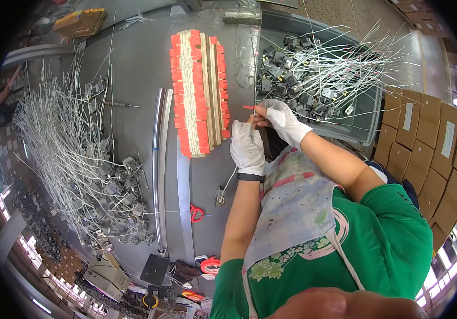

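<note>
My left hand (pixel 248 146), in a white glove with bare fingertips, is closed round a thin white wire (pixel 232 177). That wire runs down to a small grey-and-black switch-like part (pixel 219 196) on the table. My right hand (pixel 283 122), gloved the same way, pinches close above the left fingertips. A short red strip (pixel 248 107) sticks out leftward from its finger and thumb; whether it touches the wire is too small to tell. Just left of my hands lies a long block of cream strands with red tabs (pixel 190 95) along its edges.
A grey-green bin (pixel 367 125) at right holds similar wired parts. At left a large heap of wired parts (pixel 106 196) spreads over the grey table (pixel 141 64). A metal rail (pixel 160 159), red scissors (pixel 197 213) and a screwdriver (pixel 122 104) lie between. Cardboard boxes (pixel 419 154) stand far right.
</note>
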A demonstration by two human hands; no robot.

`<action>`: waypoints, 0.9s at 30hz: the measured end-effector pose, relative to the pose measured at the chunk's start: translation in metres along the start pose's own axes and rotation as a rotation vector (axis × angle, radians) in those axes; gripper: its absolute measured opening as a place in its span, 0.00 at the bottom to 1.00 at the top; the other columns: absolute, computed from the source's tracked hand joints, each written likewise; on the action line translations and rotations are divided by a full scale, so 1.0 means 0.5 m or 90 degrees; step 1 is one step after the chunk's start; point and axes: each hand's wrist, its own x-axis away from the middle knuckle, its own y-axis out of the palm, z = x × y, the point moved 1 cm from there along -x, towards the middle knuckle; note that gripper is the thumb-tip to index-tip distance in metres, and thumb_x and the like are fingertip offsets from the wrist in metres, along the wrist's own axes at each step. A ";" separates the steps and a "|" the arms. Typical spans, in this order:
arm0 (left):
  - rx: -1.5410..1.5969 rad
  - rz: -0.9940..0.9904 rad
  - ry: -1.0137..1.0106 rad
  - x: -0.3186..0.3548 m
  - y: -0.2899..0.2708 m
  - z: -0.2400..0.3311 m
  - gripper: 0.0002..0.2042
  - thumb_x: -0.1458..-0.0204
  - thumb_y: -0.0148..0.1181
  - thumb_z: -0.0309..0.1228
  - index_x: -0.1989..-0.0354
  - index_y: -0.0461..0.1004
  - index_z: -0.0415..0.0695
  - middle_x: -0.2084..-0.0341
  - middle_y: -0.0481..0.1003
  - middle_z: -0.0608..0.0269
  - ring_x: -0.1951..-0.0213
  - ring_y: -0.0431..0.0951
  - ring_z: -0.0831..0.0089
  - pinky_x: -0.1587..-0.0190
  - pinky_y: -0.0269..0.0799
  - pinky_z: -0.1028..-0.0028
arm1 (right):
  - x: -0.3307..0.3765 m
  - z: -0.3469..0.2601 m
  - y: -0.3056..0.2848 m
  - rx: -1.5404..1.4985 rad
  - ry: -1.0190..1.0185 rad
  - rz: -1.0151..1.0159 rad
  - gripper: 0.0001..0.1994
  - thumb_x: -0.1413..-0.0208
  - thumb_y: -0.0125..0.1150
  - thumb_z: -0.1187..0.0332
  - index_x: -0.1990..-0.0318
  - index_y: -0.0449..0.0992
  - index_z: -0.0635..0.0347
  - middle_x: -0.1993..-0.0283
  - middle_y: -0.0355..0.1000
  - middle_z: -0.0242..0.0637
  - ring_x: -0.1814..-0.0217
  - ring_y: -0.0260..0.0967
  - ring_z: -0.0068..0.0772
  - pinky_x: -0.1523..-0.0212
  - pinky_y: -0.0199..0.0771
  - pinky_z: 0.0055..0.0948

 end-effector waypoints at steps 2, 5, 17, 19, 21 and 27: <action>-0.003 0.036 0.022 0.000 -0.007 0.010 0.13 0.55 0.55 0.23 0.59 0.74 0.46 0.72 0.71 0.53 0.67 0.72 0.56 0.58 0.68 0.66 | 0.006 -0.007 0.010 0.002 0.004 0.004 0.15 0.46 0.55 0.63 0.61 0.69 0.68 0.66 0.70 0.37 0.67 0.70 0.25 0.65 0.72 0.20; 0.088 0.099 0.053 -0.006 -0.035 0.036 0.17 0.56 0.52 0.20 0.55 0.72 0.46 0.73 0.68 0.55 0.70 0.70 0.56 0.66 0.68 0.65 | 0.034 -0.035 0.035 0.005 -0.024 -0.005 0.16 0.47 0.56 0.63 0.58 0.68 0.68 0.68 0.70 0.35 0.69 0.70 0.24 0.65 0.72 0.20; 0.231 0.210 0.064 0.086 -0.185 0.062 0.15 0.56 0.51 0.15 0.58 0.73 0.39 0.68 0.70 0.60 0.64 0.70 0.69 0.59 0.65 0.74 | 0.193 -0.130 0.141 0.656 -0.688 0.068 0.06 0.60 0.61 0.76 0.71 0.72 0.62 0.72 0.69 0.37 0.72 0.67 0.33 0.70 0.67 0.26; 0.300 0.212 0.021 0.115 -0.210 0.057 0.16 0.55 0.50 0.14 0.57 0.74 0.40 0.67 0.70 0.61 0.63 0.69 0.71 0.58 0.64 0.75 | 0.239 -0.112 0.169 0.636 -0.679 0.027 0.06 0.59 0.61 0.76 0.71 0.72 0.63 0.73 0.69 0.35 0.73 0.66 0.29 0.70 0.66 0.23; 0.293 0.230 0.025 0.141 -0.236 0.059 0.16 0.55 0.50 0.14 0.57 0.74 0.41 0.68 0.69 0.61 0.63 0.69 0.71 0.58 0.64 0.75 | 0.279 -0.081 0.194 0.320 -0.479 -0.082 0.06 0.55 0.61 0.75 0.69 0.70 0.62 0.72 0.67 0.29 0.71 0.62 0.19 0.67 0.63 0.19; 0.351 0.290 0.021 0.216 -0.288 0.054 0.16 0.56 0.55 0.17 0.57 0.74 0.42 0.73 0.67 0.64 0.68 0.66 0.72 0.61 0.62 0.76 | 0.321 -0.035 0.231 0.226 -0.369 -0.187 0.10 0.53 0.61 0.74 0.64 0.68 0.61 0.69 0.66 0.26 0.66 0.61 0.15 0.63 0.61 0.16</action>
